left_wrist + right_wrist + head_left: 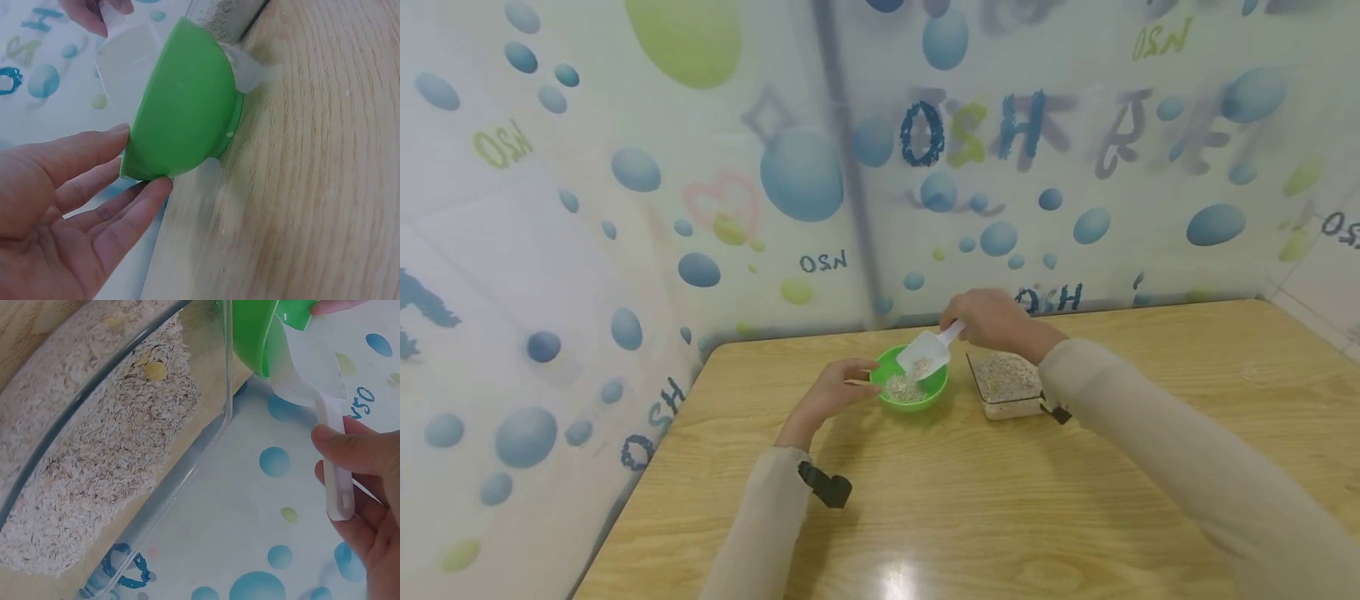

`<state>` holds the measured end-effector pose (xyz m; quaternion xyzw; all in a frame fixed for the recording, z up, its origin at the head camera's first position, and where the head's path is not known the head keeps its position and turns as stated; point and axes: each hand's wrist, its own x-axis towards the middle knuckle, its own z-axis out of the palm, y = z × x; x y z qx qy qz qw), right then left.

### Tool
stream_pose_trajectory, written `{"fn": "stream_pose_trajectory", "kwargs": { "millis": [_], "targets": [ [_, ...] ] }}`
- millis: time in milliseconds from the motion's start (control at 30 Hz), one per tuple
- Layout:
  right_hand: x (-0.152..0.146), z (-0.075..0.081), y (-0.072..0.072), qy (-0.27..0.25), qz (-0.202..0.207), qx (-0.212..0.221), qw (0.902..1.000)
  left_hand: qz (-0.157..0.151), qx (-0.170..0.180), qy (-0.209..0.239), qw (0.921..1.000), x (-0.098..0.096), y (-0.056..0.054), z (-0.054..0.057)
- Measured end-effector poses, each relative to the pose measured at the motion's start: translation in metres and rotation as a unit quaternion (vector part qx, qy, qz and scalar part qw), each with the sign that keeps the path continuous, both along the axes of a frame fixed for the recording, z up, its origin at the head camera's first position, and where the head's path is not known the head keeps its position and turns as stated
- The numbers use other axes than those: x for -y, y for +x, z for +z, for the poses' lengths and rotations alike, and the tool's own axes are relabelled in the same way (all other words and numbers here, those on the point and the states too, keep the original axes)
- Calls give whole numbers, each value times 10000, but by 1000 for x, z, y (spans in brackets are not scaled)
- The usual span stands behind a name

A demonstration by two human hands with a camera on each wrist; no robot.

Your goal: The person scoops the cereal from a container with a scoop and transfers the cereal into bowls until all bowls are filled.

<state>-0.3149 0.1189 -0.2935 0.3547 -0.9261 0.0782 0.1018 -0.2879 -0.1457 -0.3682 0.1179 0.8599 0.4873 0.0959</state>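
Note:
In the head view, my right hand [992,318] grips the handle of a white plastic scoop [927,353]. The scoop tilts down over a green bowl [934,385], with some flakes still on it. A small heap of oat flakes [904,388] lies inside the bowl. My left hand [833,390] is at the bowl's left side; in the left wrist view its fairly straight thumb and fingertips touch the rim and outer wall of the green bowl [187,100]. The right wrist view shows the thumb and fingers pinching the scoop's handle [336,481].
Right of the bowl, under my right forearm, stands a clear rectangular container [1015,408] filled with oat flakes [125,425]. The wooden table [970,500] ends at a patterned curtain [1075,183] behind and at the left.

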Motion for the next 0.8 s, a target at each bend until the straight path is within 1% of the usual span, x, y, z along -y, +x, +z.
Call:
{"fn": "stream_pose_trajectory", "kwargs": {
  "millis": [100, 200, 367, 600, 667, 800],
  "targets": [
    [-2, 0, 0, -74, 62, -172, 9998, 39, 22, -47, 10000, 1, 0, 1],
    [-3, 1, 0, -87, 88, -289, 9995, -10, 7, -82, 10000, 1, 1, 4],
    [-4, 4, 3, -174, 142, -453, 9987, -91, -25, -77, 9999, 4, -1, 5],
    [-10, 4, 6, -299, 262, -804, 9960, -74, -109, -47, 9999, 3, 0, 6],
    [-13, 4, 5, -290, 240, -840, 9957, -56, -154, -28, 9999, 4, 0, 5],
    [-20, 1, 6, -326, 152, -731, 9967, -1, -191, 7, 9998, 5, 1, 4]
  ]
}}
